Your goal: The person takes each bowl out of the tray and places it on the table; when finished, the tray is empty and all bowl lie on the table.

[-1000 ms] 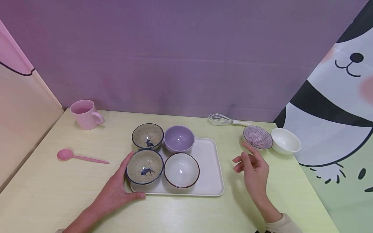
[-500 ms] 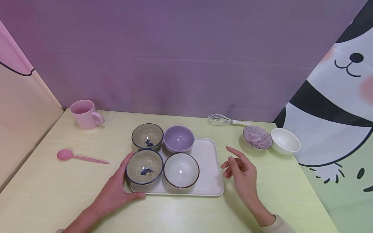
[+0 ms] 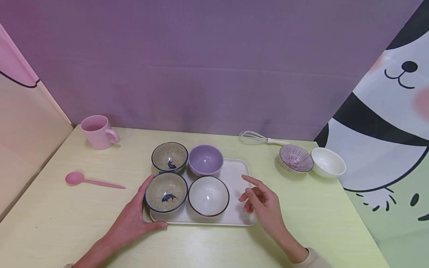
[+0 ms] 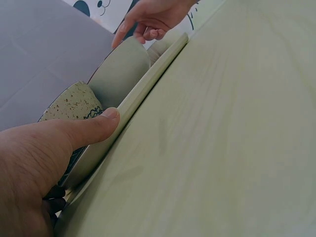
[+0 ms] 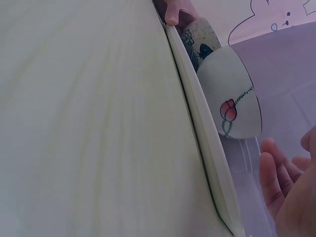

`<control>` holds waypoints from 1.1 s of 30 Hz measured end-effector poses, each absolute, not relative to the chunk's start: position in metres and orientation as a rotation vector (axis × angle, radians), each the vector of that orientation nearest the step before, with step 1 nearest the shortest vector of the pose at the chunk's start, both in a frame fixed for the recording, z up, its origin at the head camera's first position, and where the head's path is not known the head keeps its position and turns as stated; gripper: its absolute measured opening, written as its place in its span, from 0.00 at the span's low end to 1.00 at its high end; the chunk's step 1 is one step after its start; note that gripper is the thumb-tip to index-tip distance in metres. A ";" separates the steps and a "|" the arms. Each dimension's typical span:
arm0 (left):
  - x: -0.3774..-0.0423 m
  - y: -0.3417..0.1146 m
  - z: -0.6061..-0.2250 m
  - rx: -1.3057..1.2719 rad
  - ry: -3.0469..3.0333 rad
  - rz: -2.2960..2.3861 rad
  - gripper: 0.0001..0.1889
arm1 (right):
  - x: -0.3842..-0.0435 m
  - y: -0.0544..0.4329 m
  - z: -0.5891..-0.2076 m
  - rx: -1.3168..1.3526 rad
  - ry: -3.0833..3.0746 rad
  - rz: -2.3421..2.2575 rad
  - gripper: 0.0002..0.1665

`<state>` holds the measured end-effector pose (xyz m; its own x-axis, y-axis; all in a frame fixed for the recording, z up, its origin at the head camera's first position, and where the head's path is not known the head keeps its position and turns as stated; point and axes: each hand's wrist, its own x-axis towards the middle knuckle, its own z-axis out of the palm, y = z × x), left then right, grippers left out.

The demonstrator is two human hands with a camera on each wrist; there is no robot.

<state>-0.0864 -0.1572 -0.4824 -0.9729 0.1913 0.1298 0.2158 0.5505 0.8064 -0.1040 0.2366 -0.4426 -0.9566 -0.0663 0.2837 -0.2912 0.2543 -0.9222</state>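
In the head view my left hand [image 3: 130, 219] grips the near left corner of a white tray [image 3: 239, 186]. The thumb lies along the tray's front edge, and the index finger reaches up beside a speckled bowl with a blue fish [image 3: 167, 191]. Also on the tray are a white bowl with a brown rim [image 3: 208, 196] and a purple bowl [image 3: 206, 160]. A second speckled fish bowl [image 3: 169, 156] stands behind the first. My right hand [image 3: 263, 204], fingers loosely bent and holding nothing, hovers over the tray's right edge. The right wrist view shows a red flower on the white bowl [image 5: 237, 94].
Towards the right stand a purple-striped bowl [image 3: 296, 158] and a plain white bowl [image 3: 328, 162], with a whisk [image 3: 256, 137] behind them. A pink mug [image 3: 98, 134] and a pink spoon [image 3: 90, 180] are at left. A purple backdrop [image 3: 201, 67] rises behind the table.
My right hand has moved left from beside the striped bowl to the tray's right edge. The left hand, the tray and the bowls have stayed in place.
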 end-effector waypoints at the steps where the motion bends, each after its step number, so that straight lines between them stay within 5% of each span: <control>1: -0.086 -0.157 -0.482 -0.359 -2.744 -1.432 0.77 | -0.104 0.236 -0.443 0.356 -2.351 1.783 0.23; 15: -0.086 -0.157 -0.482 -0.363 -2.741 -1.431 0.77 | -0.103 0.222 -0.454 0.531 -2.594 1.784 0.33; 33: -0.087 -0.157 -0.483 -0.353 -2.747 -1.433 0.77 | -0.106 0.212 -0.457 0.614 -2.610 1.782 0.34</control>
<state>-0.0867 -0.1569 -0.4828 -0.9741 0.1891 0.1243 0.2101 0.5522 0.8068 -0.1064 0.2117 -0.4571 -0.9244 -0.3516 0.1478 -0.2657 0.3156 -0.9109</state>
